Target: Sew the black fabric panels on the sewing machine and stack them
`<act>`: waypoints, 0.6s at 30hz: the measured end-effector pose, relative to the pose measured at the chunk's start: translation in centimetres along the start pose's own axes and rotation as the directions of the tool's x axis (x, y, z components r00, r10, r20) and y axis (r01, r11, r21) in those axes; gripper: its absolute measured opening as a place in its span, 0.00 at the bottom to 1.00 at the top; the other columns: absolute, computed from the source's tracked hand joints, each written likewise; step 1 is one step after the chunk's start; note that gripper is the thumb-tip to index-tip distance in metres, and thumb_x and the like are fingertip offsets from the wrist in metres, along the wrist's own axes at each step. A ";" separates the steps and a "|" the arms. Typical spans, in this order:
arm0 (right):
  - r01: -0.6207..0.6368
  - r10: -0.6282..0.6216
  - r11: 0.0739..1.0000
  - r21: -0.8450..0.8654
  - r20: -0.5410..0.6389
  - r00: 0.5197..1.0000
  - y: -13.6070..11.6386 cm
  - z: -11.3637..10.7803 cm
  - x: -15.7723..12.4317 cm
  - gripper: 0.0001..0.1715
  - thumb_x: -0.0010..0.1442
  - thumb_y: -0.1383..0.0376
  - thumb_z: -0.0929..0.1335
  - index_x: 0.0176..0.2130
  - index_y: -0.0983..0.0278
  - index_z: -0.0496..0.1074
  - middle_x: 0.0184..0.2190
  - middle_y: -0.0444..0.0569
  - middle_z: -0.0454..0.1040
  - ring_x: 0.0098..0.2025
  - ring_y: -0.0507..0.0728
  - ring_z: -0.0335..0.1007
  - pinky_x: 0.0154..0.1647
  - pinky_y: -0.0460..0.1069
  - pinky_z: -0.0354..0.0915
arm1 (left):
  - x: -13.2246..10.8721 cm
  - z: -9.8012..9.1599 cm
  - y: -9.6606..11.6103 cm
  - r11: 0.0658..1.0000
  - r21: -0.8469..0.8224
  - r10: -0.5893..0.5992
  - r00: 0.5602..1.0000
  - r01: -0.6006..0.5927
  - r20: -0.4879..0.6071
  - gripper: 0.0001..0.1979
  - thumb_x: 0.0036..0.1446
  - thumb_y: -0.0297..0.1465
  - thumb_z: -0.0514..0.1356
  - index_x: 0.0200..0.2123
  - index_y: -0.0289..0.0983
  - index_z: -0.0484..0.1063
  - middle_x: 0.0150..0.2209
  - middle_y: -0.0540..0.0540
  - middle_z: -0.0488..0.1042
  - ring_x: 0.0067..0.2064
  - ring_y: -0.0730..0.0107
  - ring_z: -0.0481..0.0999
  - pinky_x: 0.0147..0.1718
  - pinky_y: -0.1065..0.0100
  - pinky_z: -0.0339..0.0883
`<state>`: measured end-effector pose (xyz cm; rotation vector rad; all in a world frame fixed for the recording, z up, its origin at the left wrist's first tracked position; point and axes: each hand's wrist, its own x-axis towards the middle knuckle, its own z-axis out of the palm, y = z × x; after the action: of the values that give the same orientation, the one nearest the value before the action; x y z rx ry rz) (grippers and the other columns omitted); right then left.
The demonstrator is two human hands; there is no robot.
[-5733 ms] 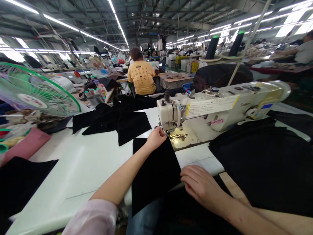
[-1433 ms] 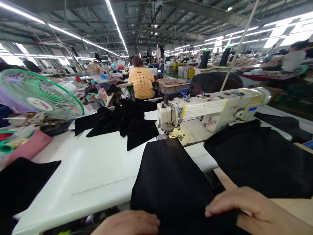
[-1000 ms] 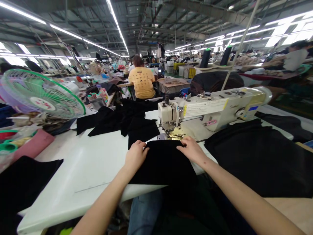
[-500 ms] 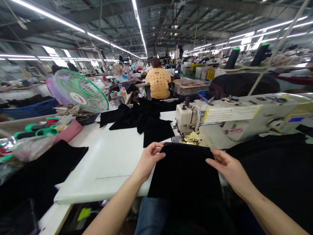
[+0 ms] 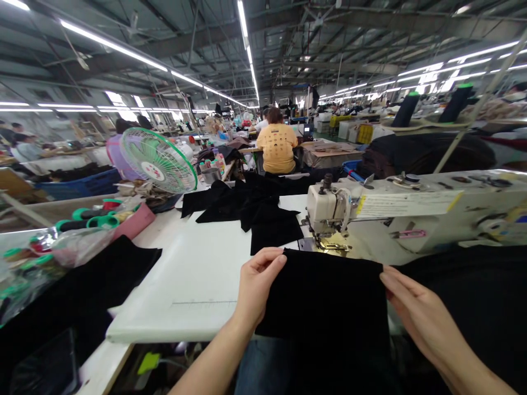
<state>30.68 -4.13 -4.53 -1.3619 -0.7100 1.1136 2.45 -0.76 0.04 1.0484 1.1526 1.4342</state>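
Note:
A black fabric piece is held up just in front of the white sewing machine. My left hand pinches its top left corner, fingers closed on the cloth. My right hand grips its top right edge, fingers pressed against the fabric. The cloth hangs down over my lap below the table's front edge. The machine's needle and presser foot lie just beyond the fabric's top edge.
A heap of black cut pieces lies behind on the white table. More black cloth sits left, another pile right. A green fan and scissors are left. A person in a yellow shirt sits ahead.
The black piece came up off the table and toward me. Both hands moved back from the presser foot, holding its top corners wider apart; the view turned left.

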 end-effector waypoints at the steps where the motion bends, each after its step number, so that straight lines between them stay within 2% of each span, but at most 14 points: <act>1: -0.027 0.028 0.999 0.043 -0.026 0.999 -0.2 0.2 -0.2 0.26 0.41 0.51 0.80 0.39 0.59 0.82 0.47 0.51 0.81 0.55 0.64 0.74 0.48 0.45 0.74 | 0.0 0.1 -0.1 0.999 -0.037 -0.033 0.999 0.032 -0.025 0.08 0.46 0.35 0.72 0.29 0.39 0.82 0.36 0.48 0.80 0.41 0.68 0.76 0.43 0.70 0.68; 4: -0.098 0.111 0.982 0.159 -0.077 0.991 -0.9 0.8 -0.6 0.28 0.35 0.57 0.83 0.38 0.60 0.82 0.43 0.48 0.82 0.51 0.60 0.77 0.44 0.39 0.73 | 0.2 0.2 -0.1 0.984 -0.135 -0.125 0.991 0.117 -0.055 0.11 0.42 0.35 0.75 0.30 0.37 0.81 0.31 0.49 0.79 0.34 0.73 0.74 0.38 0.72 0.67; 7: -0.153 0.182 0.959 0.237 -0.109 0.977 -1.8 1.3 -1.0 0.31 0.26 0.60 0.85 0.35 0.60 0.82 0.41 0.46 0.83 0.46 0.57 0.79 0.41 0.36 0.72 | 0.3 0.3 -0.1 0.979 -0.158 -0.137 0.990 0.128 -0.042 0.12 0.42 0.34 0.75 0.29 0.36 0.80 0.30 0.49 0.78 0.32 0.76 0.73 0.35 0.75 0.66; 10: -0.168 0.202 0.953 0.253 -0.118 0.972 -2.3 1.5 -1.2 0.33 0.22 0.61 0.85 0.34 0.60 0.82 0.41 0.46 0.83 0.45 0.55 0.79 0.39 0.35 0.72 | 0.4 0.3 -0.2 0.979 -0.155 -0.137 0.990 0.130 -0.033 0.11 0.42 0.34 0.75 0.28 0.36 0.79 0.30 0.50 0.78 0.32 0.77 0.73 0.34 0.76 0.65; 15: -0.124 0.136 0.972 0.200 -0.048 0.990 -2.3 1.3 -1.0 0.29 0.29 0.59 0.84 0.35 0.61 0.82 0.39 0.47 0.83 0.47 0.58 0.78 0.42 0.39 0.74 | 0.8 0.5 -0.5 0.978 -0.152 -0.154 0.987 0.143 -0.056 0.12 0.39 0.33 0.75 0.27 0.36 0.79 0.30 0.50 0.78 0.31 0.78 0.72 0.34 0.76 0.65; 18: -0.051 0.062 0.990 0.131 -0.079 0.995 -1.9 1.1 -0.9 0.26 0.31 0.57 0.84 0.33 0.60 0.83 0.38 0.45 0.83 0.46 0.56 0.77 0.44 0.38 0.71 | 1.1 0.6 -0.6 0.977 -0.154 -0.163 0.984 0.150 -0.077 0.12 0.37 0.33 0.76 0.26 0.35 0.78 0.30 0.50 0.78 0.31 0.78 0.72 0.35 0.76 0.65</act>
<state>29.75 -4.26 -2.39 -1.3165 -0.5329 1.1215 3.00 0.40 -0.36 0.7800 1.1480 1.4291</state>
